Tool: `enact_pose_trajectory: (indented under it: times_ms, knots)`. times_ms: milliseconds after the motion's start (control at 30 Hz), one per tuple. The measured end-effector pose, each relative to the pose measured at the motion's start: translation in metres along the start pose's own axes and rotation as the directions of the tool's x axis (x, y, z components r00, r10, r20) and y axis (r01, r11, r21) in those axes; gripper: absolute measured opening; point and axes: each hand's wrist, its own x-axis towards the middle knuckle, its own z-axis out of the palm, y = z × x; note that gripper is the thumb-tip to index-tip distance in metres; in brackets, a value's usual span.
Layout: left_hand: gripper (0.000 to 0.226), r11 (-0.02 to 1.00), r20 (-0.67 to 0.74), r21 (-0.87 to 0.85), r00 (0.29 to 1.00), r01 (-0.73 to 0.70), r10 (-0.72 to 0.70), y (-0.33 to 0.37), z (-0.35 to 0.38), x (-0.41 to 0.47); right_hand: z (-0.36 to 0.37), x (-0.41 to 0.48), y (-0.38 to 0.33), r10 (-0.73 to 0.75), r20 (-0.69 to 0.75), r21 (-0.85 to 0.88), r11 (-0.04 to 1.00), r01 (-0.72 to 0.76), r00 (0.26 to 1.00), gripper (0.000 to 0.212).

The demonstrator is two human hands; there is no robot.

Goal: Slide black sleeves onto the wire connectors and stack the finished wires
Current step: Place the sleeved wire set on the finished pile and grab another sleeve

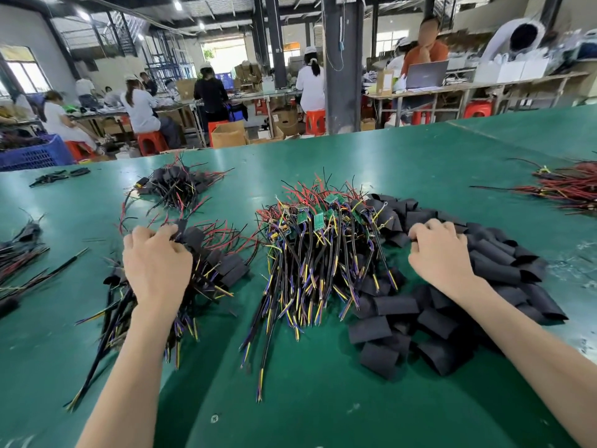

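A heap of unsleeved wires with small green circuit boards lies in the middle of the green table. To its right spreads a pile of loose black sleeves. On the left sits a stack of sleeved wires. My left hand rests on that stack, fingers curled round a sleeved wire at its top. My right hand lies on the sleeve pile with curled fingers; what they hold is hidden.
Another bundle of sleeved wires lies further back on the left. Red and black wires lie at the far right, more wires at the left edge. Beyond the table, seated workers, red stools and a blue crate.
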Motion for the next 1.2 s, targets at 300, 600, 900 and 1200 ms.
enact_pose_trajectory:
  times_ms: [300,600,900,1200]
  knots:
    - [0.046,0.975,0.155,0.148,0.978,-0.166,0.142,0.008,0.011,-0.009,-0.002,-0.003,-0.002,0.057,0.094,-0.016,0.998,-0.056,0.994,0.032]
    - [0.058,0.969,0.137,0.158,0.976,-0.190,0.169,0.016,0.017,-0.015,0.004,-0.012,-0.016,-0.003,0.117,0.021,1.000,0.001,0.993,0.044]
    - [0.029,0.942,0.146,-0.149,0.935,-0.301,0.323,0.093,0.016,-0.023,0.012,-0.015,-0.015,-0.099,0.054,0.004,0.995,0.099,0.994,0.043]
    - [0.030,0.923,0.379,-0.224,0.845,-0.312,0.378,0.172,0.061,-0.028,0.004,-0.014,-0.006,-0.032,0.082,0.054,0.998,0.028,0.996,0.047]
